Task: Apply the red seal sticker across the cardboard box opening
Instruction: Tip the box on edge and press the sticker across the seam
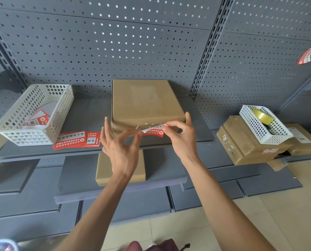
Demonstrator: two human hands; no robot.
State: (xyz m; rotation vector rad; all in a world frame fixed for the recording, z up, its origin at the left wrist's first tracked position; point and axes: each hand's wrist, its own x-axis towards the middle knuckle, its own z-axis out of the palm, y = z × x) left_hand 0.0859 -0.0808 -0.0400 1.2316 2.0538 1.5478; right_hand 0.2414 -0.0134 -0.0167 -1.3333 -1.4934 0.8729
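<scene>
- A grey metal shelf (pixel 89 122) is fronting a perforated steel back panel (pixel 115 42).
- A flat, matte cardboard box (pixel 145 104) is lying at 12 o'clock.
- Both hands, the left hand (pixel 120 147) and right hand (pixel 180 136), are pinching the red seal sticker (pixel 153 132) by its ends, its long axis running 9-to-3 along the box's front edge.

The hands (pixel 122 147) cover the cardboard box's (pixel 145 100) front edge, and the red seal sticker's (pixel 153 132) print is unreadable.
</scene>
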